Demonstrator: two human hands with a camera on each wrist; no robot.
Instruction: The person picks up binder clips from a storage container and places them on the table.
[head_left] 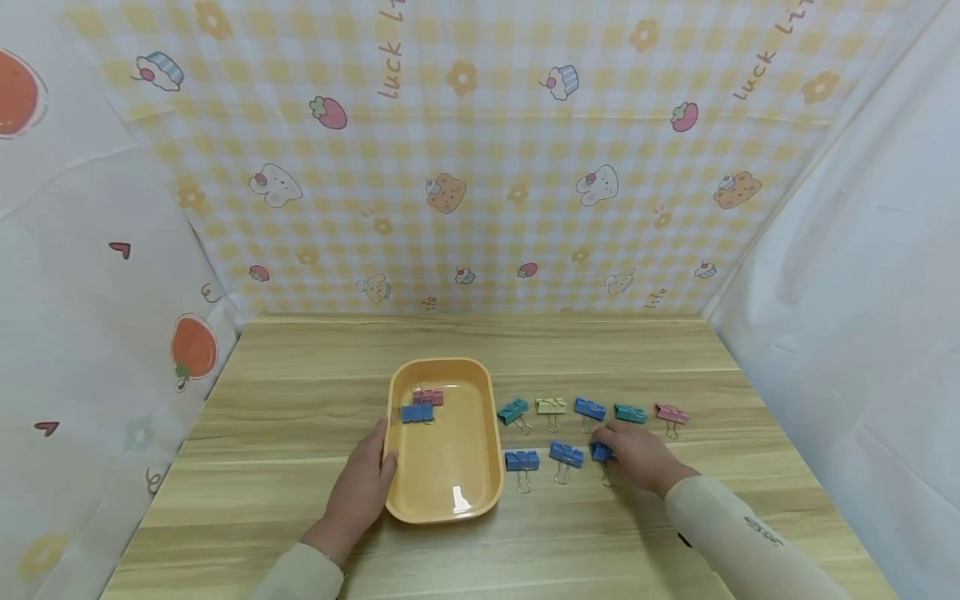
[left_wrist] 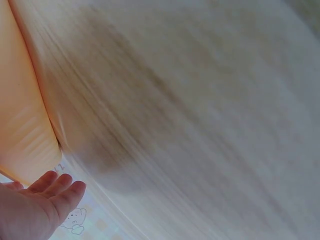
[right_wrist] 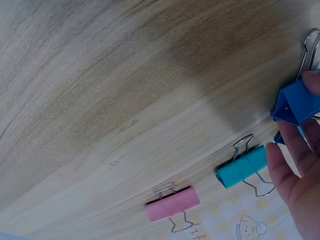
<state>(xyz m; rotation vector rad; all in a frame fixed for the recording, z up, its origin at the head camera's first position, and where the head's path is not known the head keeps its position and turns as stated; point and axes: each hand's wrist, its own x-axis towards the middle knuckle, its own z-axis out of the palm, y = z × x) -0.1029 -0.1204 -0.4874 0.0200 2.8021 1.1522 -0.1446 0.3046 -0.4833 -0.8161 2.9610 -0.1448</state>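
A yellow rectangular tray (head_left: pixel 450 475) stands on the table, holding a pink binder clip (head_left: pixel 428 397) and a blue binder clip (head_left: pixel 417 413). At its left side my left hand (head_left: pixel 360 483) grips the wall, the thumb over the rim and the other fingers outside. To the right of the tray, my right hand (head_left: pixel 637 454) pinches another blue binder clip (right_wrist: pixel 297 102) between thumb and fingers. Beside that hand lie a teal binder clip (right_wrist: pixel 242 166) and a pink binder clip (right_wrist: pixel 173 204). My fingers partly hide the pinched clip in the head view.
Two blue clips, one on the left (head_left: pixel 522 461) and one on the right (head_left: pixel 566 454), lie in the near row. Behind them are a green clip (head_left: pixel 513 410), a cream clip (head_left: pixel 551 406) and a blue clip (head_left: pixel 590 408). A patterned cloth (head_left: pixel 480 208) hangs behind the wooden table (head_left: pixel 315 375).
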